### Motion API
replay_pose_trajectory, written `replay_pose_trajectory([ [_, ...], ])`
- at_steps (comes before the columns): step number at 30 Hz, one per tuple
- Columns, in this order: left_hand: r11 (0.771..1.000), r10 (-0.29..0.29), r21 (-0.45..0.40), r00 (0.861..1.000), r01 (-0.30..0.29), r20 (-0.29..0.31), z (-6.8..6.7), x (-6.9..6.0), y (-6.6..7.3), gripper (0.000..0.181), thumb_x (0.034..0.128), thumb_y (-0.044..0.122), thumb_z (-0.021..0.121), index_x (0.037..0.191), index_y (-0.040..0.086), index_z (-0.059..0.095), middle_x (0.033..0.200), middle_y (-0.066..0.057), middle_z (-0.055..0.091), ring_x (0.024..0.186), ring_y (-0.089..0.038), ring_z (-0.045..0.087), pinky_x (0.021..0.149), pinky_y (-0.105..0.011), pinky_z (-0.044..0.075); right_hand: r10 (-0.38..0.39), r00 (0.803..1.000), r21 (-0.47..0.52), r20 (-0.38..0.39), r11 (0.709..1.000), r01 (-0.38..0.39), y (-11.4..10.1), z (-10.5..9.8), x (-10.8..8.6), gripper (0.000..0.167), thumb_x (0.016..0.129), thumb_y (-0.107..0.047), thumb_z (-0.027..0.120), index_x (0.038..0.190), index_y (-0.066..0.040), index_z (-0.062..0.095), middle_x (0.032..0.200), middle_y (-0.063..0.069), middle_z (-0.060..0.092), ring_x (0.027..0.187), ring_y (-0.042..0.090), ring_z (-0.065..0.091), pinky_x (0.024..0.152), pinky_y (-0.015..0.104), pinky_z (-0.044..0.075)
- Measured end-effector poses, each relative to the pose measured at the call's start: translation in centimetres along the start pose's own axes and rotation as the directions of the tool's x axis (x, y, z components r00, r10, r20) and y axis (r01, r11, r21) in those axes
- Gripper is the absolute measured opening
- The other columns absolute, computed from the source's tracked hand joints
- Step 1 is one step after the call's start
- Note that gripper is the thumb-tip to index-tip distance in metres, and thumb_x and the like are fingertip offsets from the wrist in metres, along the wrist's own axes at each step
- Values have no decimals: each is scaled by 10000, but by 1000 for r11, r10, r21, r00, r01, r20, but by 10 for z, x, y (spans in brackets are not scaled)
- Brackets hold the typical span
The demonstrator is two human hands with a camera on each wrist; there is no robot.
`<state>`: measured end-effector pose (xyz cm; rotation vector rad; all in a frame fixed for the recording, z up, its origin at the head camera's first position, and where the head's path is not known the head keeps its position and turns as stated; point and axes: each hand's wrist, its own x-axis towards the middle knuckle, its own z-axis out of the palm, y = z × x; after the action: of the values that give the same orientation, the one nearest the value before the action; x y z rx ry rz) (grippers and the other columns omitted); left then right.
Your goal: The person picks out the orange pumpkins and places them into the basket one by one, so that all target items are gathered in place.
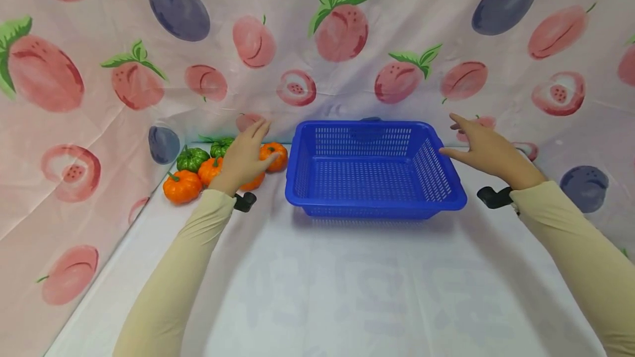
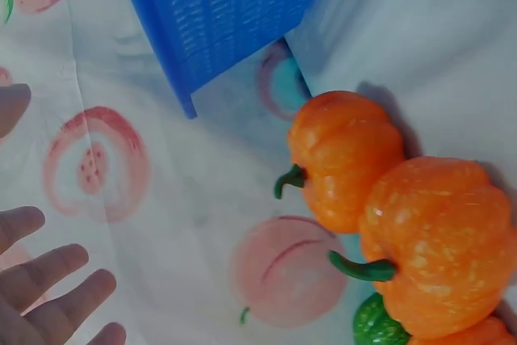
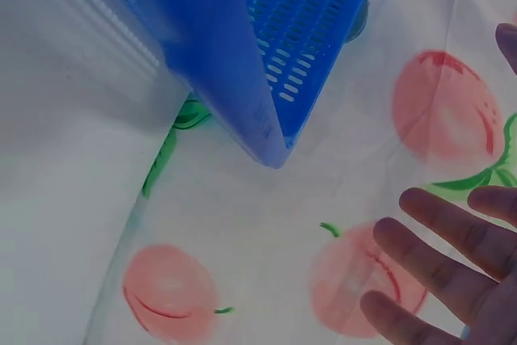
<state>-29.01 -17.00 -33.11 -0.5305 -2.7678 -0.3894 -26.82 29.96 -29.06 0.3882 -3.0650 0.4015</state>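
A blue plastic basket with slotted walls stands on the white table, and nothing lies in it. To its left, over a group of small pumpkins, my left hand hovers with fingers extended, holding nothing. Orange pumpkins and green pumpkins sit close together there; the hand hides part of the group. In the left wrist view, two orange pumpkins lie apart from the spread fingers. Off the basket's right side, my right hand is held up with fingers spread, touching nothing.
A fruit-print cloth hangs behind the table and along its sides. The white tabletop stretches in front of the basket. Each wrist carries a black camera mount.
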Motion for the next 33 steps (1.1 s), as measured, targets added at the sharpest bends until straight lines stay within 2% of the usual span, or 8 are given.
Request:
replay_pose_trajectory([
  [3, 997, -41, -64, 999, 43, 29, 1, -2, -7, 749, 887, 355, 623, 1494, 118, 254, 1513, -151, 318, 1325, -389, 389, 1069, -527, 372, 23, 1000, 61, 15, 998, -24, 5, 0, -1, 947, 865, -503, 600, 1504, -17, 98, 1424, 312, 357, 1243, 505, 408, 943, 661, 389],
  [9, 980, -106, -162, 991, 119, 83, 2, -6, -21, 746, 896, 313, 616, 1508, 175, 213, 1528, -136, 298, 1382, -347, 323, 1112, -531, 314, 41, 999, 143, -9, 989, -39, 14, 2, -2, 872, 883, -368, 634, 1486, 21, 137, 1355, 343, 409, 1227, 514, 407, 977, 651, 371],
  [13, 962, -111, -245, 992, 121, 55, 3, -9, -29, 736, 884, 254, 638, 1493, 108, 251, 1506, -174, 325, 1381, -355, 316, 1146, -514, 263, 34, 999, 236, -14, 971, -30, 21, 3, -5, 836, 894, -315, 633, 1480, 32, 149, 1342, 342, 419, 1225, 508, 415, 1003, 631, 361],
  [18, 939, -132, -317, 991, 134, 27, 5, -15, -36, 749, 872, 217, 657, 1495, 133, 250, 1468, -192, 369, 1310, -370, 394, 1110, -525, 316, 54, 998, 331, 31, 942, -62, 30, 3, -7, 847, 907, -339, 611, 1496, 4, 109, 1381, 337, 387, 1259, 512, 381, 987, 636, 372],
  [23, 910, -183, -372, 983, 181, 32, 6, -22, -39, 755, 873, 203, 656, 1501, 163, 239, 1476, -175, 358, 1310, -365, 390, 1092, -541, 334, 82, 992, 360, 95, 926, -111, 37, 5, -8, 863, 915, -368, 589, 1509, -32, 60, 1407, 338, 354, 1266, 522, 365, 982, 655, 363],
  [27, 896, -201, -405, 980, 184, 0, 11, -27, -43, 745, 875, 206, 657, 1495, 141, 250, 1449, -174, 385, 1269, -359, 413, 1079, -537, 348, 83, 989, 372, 126, 920, -124, 41, 8, -8, 883, 922, -384, 572, 1510, -32, 15, 1402, 335, 368, 1247, 525, 391, 986, 639, 364],
  [31, 884, -207, -438, 977, 161, -58, 17, -33, -46, 742, 863, 159, 673, 1484, 103, 271, 1457, -178, 377, 1259, -374, 421, 1068, -533, 356, 75, 990, 393, 123, 912, -118, 43, 12, -9, 832, 936, -351, 557, 1499, 9, 61, 1371, 333, 423, 1191, 478, 493, 960, 538, 450],
  [33, 876, -215, -455, 974, 160, -72, 20, -36, -47, 740, 864, 138, 669, 1485, 102, 269, 1481, -168, 353, 1268, -382, 419, 1060, -534, 364, 77, 989, 410, 128, 904, -124, 44, 15, -10, 790, 949, -333, 539, 1492, 23, 90, 1360, 331, 441, 1147, 381, 573, 914, 433, 520],
])
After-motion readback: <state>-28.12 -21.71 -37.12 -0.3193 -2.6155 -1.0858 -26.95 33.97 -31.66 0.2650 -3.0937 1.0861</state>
